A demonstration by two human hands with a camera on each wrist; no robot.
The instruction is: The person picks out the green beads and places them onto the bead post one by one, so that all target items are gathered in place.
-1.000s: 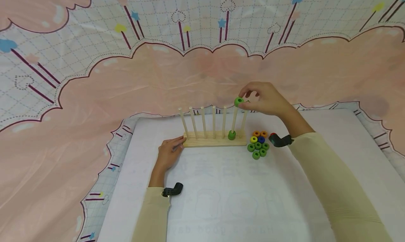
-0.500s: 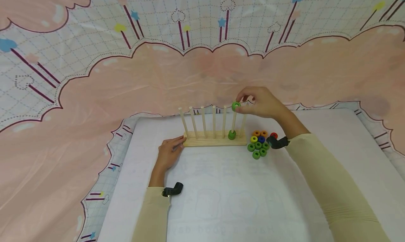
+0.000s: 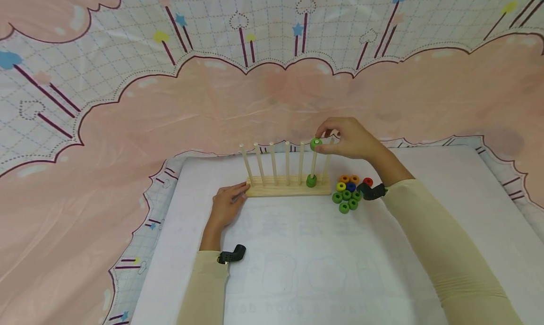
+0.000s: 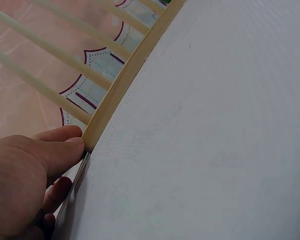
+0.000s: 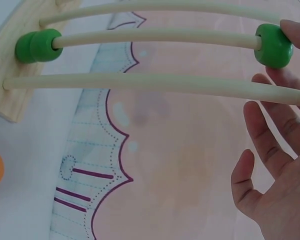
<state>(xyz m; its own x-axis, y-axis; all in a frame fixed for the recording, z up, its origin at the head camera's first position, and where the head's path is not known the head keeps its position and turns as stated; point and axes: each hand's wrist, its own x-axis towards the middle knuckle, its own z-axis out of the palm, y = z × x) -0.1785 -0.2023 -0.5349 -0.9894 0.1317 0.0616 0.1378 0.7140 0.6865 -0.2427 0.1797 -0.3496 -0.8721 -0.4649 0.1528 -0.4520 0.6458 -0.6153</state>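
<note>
A wooden peg rack (image 3: 276, 191) with several upright pegs stands near the table's far edge. My left hand (image 3: 227, 207) holds the left end of its base, the thumb and a finger at the corner in the left wrist view. My right hand (image 3: 350, 138) pinches a green bead (image 5: 274, 46) between thumb and index finger. That bead sits around the tip of the second peg from the right. Two green beads (image 5: 38, 46) are stacked at the foot of the same peg. In the right wrist view, the other fingers (image 5: 262, 135) of my right hand are spread below the pegs.
Right of the rack lies a cluster of loose beads: several green beads (image 3: 346, 195), a yellow bead (image 3: 341, 187), a blue bead (image 3: 350, 187), two orange beads (image 3: 344, 179) and a red bead (image 3: 368, 181). A patterned cloth (image 3: 272, 98) rises behind the white tabletop (image 3: 306, 249).
My right hand has come slightly left and down, bringing the green bead from above the peg onto its tip. The left hand and the rack have stayed put.
</note>
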